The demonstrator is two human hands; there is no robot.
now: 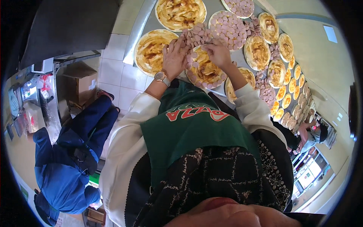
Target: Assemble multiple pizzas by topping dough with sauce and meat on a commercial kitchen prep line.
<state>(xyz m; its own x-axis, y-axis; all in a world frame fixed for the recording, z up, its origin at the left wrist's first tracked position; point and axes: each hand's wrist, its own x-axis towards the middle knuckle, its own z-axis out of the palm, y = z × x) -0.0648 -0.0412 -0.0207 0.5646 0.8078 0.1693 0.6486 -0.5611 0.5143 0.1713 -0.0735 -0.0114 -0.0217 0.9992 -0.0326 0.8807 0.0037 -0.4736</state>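
Note:
Before me lies a round flatbread base (208,70) spread with orange-brown sauce, with pink sausage slices along its left and lower edge. My left hand (175,58), a watch (160,76) on its wrist, is at the left rim, its fingers curled around sausage slices (188,56) that show beside the thumb. Over the upper right of the same base is my right hand (219,53), fingertips pinched together; what is between them is hidden. A heap of loose sausage slices (197,34) lies just beyond both hands.
Several sauced bases (153,51) and a slice-covered base (227,30) crowd the metal table (151,23), which runs off to the right. Another person (68,166) in blue is at the left, near a cardboard box (81,85). A further person (315,132) works at the table's far right.

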